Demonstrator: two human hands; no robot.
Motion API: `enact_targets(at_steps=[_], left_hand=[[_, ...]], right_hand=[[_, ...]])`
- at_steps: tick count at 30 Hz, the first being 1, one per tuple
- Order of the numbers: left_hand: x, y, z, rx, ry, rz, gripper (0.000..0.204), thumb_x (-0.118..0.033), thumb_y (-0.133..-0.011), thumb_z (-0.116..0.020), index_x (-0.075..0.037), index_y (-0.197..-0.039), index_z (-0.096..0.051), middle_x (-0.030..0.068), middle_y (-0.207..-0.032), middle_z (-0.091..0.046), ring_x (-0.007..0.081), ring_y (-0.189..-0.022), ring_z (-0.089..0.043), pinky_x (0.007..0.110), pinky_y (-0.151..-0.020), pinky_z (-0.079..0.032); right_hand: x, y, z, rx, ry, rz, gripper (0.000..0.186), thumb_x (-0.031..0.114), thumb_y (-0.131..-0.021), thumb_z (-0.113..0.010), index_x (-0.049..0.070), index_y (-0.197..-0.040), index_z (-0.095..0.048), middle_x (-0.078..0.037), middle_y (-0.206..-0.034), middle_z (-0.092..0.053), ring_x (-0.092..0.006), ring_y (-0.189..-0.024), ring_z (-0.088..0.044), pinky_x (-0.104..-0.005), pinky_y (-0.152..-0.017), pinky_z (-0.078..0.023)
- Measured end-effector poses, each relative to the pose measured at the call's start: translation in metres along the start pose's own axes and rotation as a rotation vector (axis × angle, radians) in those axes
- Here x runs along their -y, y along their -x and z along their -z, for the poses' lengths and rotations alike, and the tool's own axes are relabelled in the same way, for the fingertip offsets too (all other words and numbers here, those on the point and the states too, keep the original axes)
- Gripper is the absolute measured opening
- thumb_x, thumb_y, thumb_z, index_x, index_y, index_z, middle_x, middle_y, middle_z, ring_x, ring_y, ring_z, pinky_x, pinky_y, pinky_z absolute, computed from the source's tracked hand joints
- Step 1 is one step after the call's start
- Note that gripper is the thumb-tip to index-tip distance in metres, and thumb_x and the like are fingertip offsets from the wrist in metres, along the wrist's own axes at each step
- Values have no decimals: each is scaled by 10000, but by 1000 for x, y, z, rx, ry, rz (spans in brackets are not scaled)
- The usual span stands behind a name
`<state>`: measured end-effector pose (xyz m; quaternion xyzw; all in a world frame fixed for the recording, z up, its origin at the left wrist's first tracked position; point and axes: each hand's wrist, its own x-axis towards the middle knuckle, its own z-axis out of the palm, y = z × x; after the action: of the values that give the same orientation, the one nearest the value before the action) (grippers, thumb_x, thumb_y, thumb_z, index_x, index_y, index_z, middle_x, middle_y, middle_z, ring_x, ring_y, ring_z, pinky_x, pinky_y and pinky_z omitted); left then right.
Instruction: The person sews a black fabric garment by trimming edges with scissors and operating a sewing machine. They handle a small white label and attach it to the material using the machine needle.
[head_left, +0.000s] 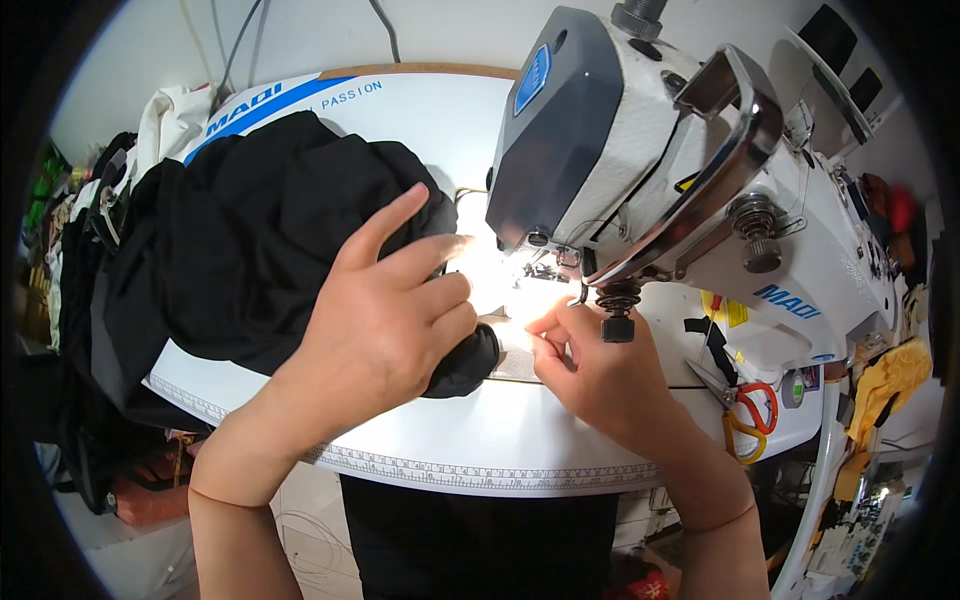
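Observation:
A large heap of black cloth [250, 230] lies on the left of the white sewing table, its right end reaching near the needle area of the sewing machine [560, 150]. My left hand [395, 310] is over the cloth's right part, thumb raised and apart, index finger stretched toward the machine's presser foot [548, 268], other fingers bent. My right hand [595, 360] is just in front of the foot, thumb and fingertips brought together in a pinch. Strong lamp glare washes out the spot between the hands, so whatever the right fingertips hold cannot be made out.
Scissors [740, 408] with orange and yellow handles lie right of my right hand. A printed ruler [480, 478] runs along the table's front edge. Dark garments [75, 380] hang at the left, and yellow cloth [890, 385] is at the far right.

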<state>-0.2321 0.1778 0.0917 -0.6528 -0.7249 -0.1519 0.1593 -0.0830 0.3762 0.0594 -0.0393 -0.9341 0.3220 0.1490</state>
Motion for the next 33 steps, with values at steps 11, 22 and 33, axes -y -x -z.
enact_targets(at_steps=[11, 22, 33], left_hand=[[2, 2, -14, -21, 177, -76, 260, -51, -756, -702, -157, -983, -773, -40, -997, -728, 188, -1009, -646, 392, -985, -472], [-6, 1, -16, 66, 199, -3, 380, -63, -721, -680, -133, -1090, -739, -18, -981, -663, 241, -963, -597, 403, -947, -432], [-8, 6, -16, 62, 58, -34, 374, -102, -763, -695, -88, -1134, -744, 3, -1193, -643, 207, -1042, -589, 392, -987, -417]], right_hand=[[4, 1, 8, 25, 229, 299, 135, 159, -873, -779, 108, -969, -698, -13, -690, -551, -220, -622, -517, -383, -657, -389], [8, -3, 8, -4, 260, 398, 169, 150, -852, -790, 86, -850, -633, -27, -696, -512, -225, -585, -473, -386, -643, -360], [26, 4, 22, 134, 339, 333, 169, 165, -889, -760, 31, -895, -657, -120, -1056, -697, -261, -786, -619, -376, -686, -423]])
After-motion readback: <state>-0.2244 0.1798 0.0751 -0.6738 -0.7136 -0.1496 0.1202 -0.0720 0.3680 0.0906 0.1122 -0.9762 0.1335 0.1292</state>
